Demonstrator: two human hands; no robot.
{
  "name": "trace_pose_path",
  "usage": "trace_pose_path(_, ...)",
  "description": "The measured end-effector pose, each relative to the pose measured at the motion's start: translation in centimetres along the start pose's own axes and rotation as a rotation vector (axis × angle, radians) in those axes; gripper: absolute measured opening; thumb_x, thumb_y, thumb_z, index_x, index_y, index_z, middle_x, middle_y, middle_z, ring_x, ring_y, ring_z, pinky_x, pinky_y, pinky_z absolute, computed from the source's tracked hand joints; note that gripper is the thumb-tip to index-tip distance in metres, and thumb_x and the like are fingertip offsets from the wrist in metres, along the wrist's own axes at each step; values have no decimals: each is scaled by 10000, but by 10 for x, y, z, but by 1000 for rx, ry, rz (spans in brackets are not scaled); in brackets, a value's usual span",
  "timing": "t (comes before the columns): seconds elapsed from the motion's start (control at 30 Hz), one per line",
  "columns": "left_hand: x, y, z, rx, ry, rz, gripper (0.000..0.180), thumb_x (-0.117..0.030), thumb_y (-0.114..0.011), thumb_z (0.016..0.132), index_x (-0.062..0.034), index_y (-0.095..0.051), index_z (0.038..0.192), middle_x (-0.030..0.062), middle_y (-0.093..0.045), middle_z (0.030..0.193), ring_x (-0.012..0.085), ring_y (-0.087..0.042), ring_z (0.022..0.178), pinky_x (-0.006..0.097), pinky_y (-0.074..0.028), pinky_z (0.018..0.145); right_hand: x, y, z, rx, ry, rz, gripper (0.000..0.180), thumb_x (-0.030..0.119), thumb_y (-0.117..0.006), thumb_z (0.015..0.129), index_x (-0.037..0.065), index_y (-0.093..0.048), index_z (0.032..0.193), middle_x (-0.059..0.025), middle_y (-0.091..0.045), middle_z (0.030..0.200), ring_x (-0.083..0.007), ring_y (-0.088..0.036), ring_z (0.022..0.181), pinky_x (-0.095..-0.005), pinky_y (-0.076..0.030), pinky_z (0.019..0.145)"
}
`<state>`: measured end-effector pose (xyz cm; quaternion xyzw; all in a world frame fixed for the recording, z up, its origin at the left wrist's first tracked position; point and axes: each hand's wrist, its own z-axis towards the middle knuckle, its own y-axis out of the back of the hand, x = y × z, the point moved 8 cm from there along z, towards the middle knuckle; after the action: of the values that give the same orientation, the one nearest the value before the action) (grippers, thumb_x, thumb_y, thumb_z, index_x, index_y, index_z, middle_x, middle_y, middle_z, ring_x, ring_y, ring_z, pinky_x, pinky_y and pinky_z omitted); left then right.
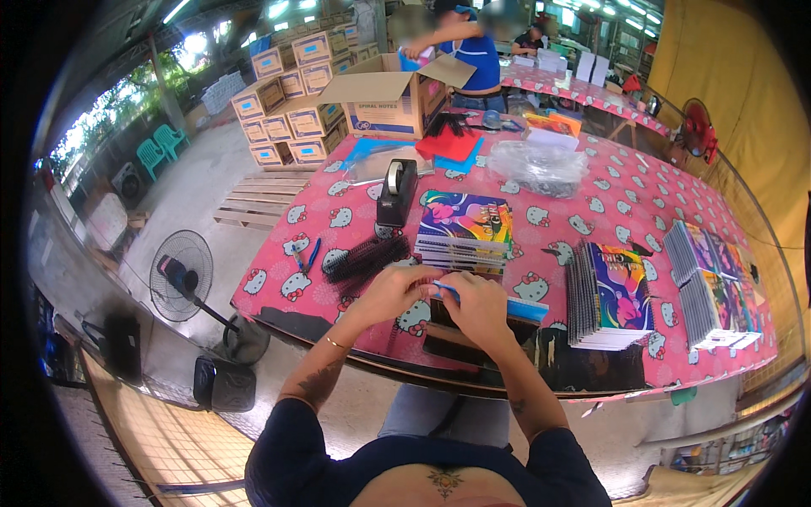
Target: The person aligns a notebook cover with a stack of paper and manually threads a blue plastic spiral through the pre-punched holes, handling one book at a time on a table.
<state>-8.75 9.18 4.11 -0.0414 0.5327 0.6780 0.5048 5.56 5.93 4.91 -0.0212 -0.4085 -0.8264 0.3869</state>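
Your left hand point(395, 291) and right hand point(477, 306) both pinch a blue sheet point(515, 306) at the table point(625, 194) edge, its long axis running rightward. The notebook stack point(466, 230) stands just behind it, black spiral coils point(365, 258) left of that stack

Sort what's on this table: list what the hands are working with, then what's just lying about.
In hand:
left hand and right hand, both on a blue-covered notebook
pile of black spiral coils
stack of bound notebooks

Lying about:
tape dispenser
blue pens
open cardboard box
clear plastic bag

Pink cartoon-patterned surface point(591, 203), crowded.
It bore notebook stacks point(466, 232), a tape dispenser point(395, 193), black spiral bindings point(365, 258) and an open carton point(390, 101).
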Motion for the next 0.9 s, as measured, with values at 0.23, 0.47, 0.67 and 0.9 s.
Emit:
trace_pose_path(0.23, -30, 8, 8, -78, -243, 56, 305, -113, -734, 879, -31, -664, 1164, 141, -651, 990, 327, -661, 829, 389, -528, 757, -9, 10, 1, 87, -86, 128, 157, 120, -693, 864, 63, -677, 1009, -121, -680, 1045, -350, -670, 881, -458, -540, 738)
trace_pose_path(0.47, -5, -16, 11, 260, 46, 187, 355, -278, -702, 913, -46, -621, 1170, 158, -570, 1173, 352, -575, 1104, 437, -488, 858, -12, 7, 1, 171, -23, 142, 123, 101, -651, 890, 63, -703, 995, -128, -690, 1018, -359, -678, 851, -473, -544, 724)
trace_pose_path(0.67, -34, -36, -15, -224, -112, 748, 671, -426, -641, 928, 45, -497, 1384, 231, -431, 1509, 410, -410, 1392, 617, -302, 1079, -17, 8, 2, 218, -57, -31, 154, 150, -662, 895, 115, -718, 1034, -91, -717, 888, -339, -691, 803, -453, -535, 672)
trace_pose_path(0.9, 11, -31, -8, 85, -59, 353, 407, -269, -688, 911, -54, -606, 1246, 179, -585, 1275, 381, -551, 1168, 542, -390, 973, -18, 9, 0, 198, -40, 20, 110, 195, -651, 907, 123, -713, 963, -85, -705, 860, -328, -689, 772, -466, -518, 668)
